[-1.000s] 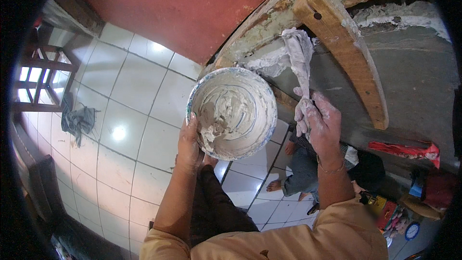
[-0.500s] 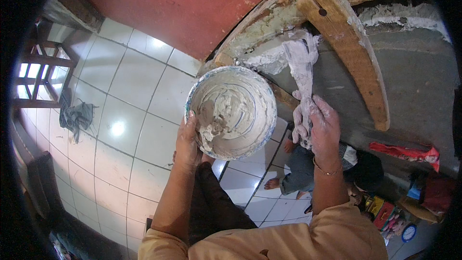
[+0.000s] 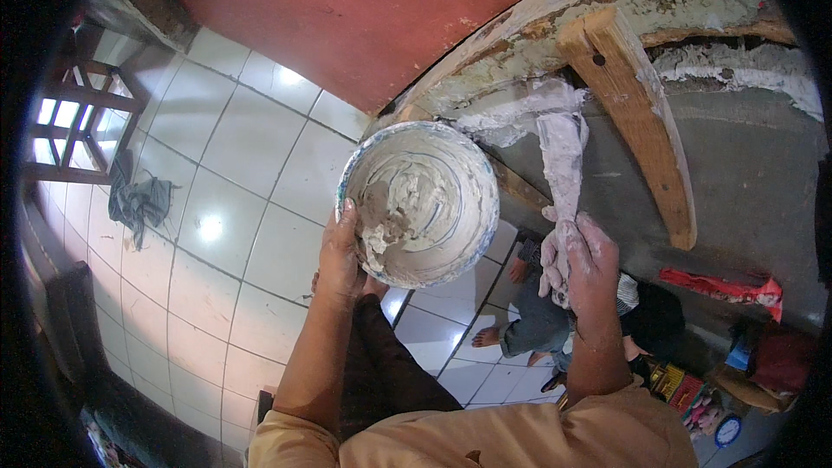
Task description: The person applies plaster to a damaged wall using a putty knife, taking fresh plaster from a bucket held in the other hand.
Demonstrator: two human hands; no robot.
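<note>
My left hand grips the rim of a round bowl, its thumb over the edge. Thick whitish plaster is smeared round the inside and heaped toward the lower left. In my right hand is a plaster-coated putty knife, fingers wrapped round its handle. The blade end points away from me, up to a wet plaster strip along the wall's edge; whether it touches is hard to tell. Plaster also coats my right fingers. A curved wooden bracket stands out from the wall just right of the blade.
A red panel rises beyond the white tiled floor. Another person's leg and bare foot show below my right hand. A red strip hangs by the grey wall. A grey cloth lies near a wooden chair at left.
The view has tilted, so wall and bracket sit lower. My right hand and the putty knife have come slightly lower and right in the picture. The bowl stays almost still in my left hand.
</note>
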